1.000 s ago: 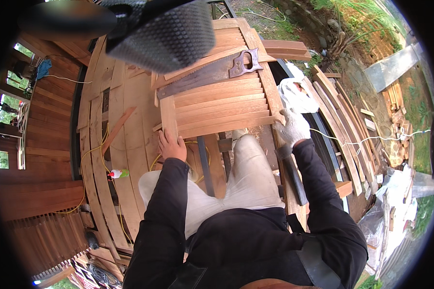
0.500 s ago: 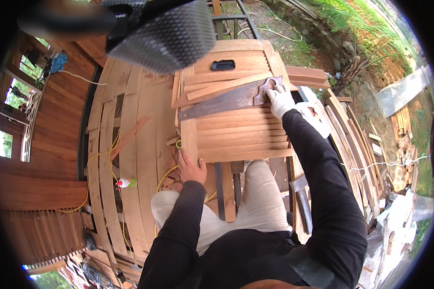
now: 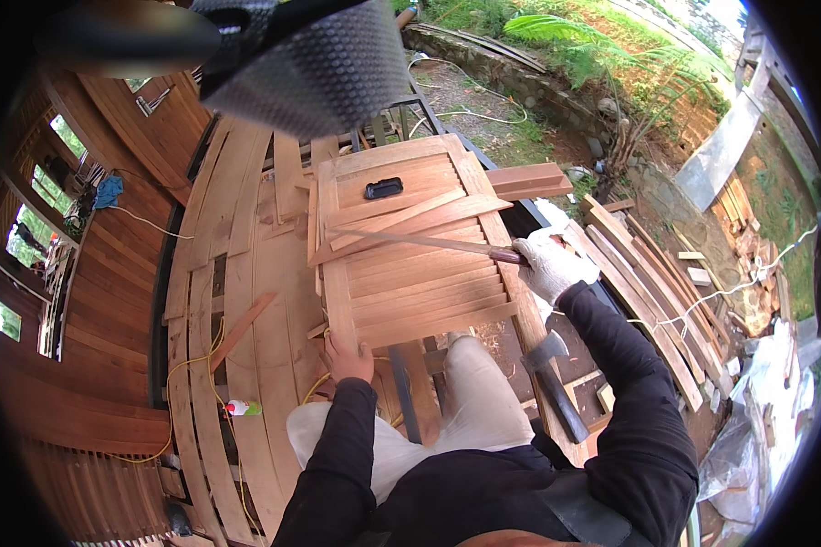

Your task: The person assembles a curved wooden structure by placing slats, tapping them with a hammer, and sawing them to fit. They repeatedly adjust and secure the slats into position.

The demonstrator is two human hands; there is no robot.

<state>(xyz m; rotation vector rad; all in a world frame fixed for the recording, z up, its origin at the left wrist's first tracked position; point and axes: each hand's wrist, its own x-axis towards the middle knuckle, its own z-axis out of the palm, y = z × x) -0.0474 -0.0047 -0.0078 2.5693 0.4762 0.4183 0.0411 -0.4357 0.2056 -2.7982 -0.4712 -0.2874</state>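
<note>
My right hand (image 3: 556,266), in a white glove, is closed round the handle of a handsaw (image 3: 410,239). The saw is seen nearly edge-on, its blade stretching left above a louvered wooden panel (image 3: 420,290). Beneath the blade, two loose wooden strips (image 3: 429,219) lie slantwise across the slats. At the panel's near left corner, my bare left hand (image 3: 348,358) grips the frame, with part of its fingers hidden. A small black case (image 3: 383,188) lies on the panel's far part.
An axe (image 3: 556,387) rests beside my right leg. Wide planks (image 3: 274,365) cover the left side, with a yellow cord (image 3: 187,366) and a white-and-green bottle (image 3: 244,407). Stacked boards (image 3: 648,301) lie to the right. A blurred dark object (image 3: 310,68) hangs across the top.
The saw has turned from showing its broad blade to nearly edge-on, its handle lower. My left hand is at the panel's near corner. The whole view has shifted and turned.
</note>
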